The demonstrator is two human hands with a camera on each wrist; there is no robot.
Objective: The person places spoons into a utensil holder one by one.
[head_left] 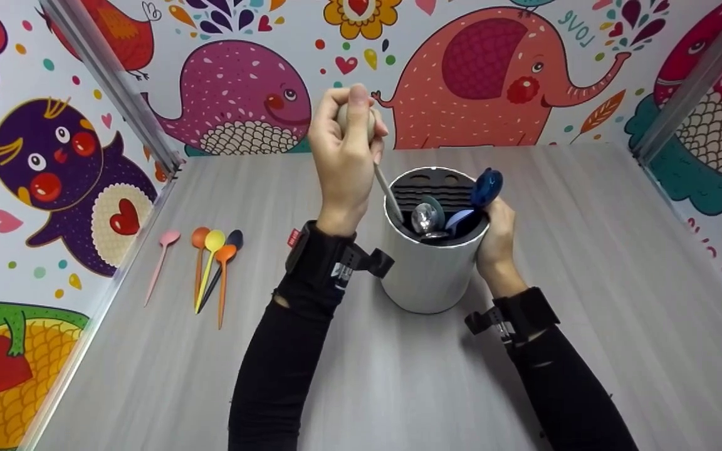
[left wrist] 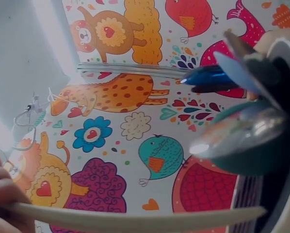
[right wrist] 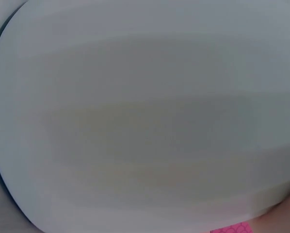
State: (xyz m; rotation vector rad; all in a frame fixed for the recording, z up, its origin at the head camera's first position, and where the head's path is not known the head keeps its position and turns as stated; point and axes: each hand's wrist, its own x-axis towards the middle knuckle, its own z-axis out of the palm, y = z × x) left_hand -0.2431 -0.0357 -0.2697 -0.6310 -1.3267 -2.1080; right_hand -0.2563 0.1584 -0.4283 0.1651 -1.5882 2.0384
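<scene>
one beige spoon [head_left: 387,191] slanted into the left of the white utensil holder [head_left: 427,275], its head clasped by the curled left hand [head_left: 345,153]; the right hand [head_left: 499,241] gripped the right wall. that slant could have jammed the tip against the black insert [head_left: 436,189].

The canister [head_left: 430,275] looks smooth, the silvery spoon [head_left: 424,218] glossy metal.

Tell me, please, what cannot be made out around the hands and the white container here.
Head view: lower ends of the utensils, hidden by the white container.
Head view: upper end of the pale utensil, mostly covered by the left hand.
Head view: fingertips of the right hand, hidden behind the container.
Right wrist view: container's top, cut off by the right edge.
</scene>
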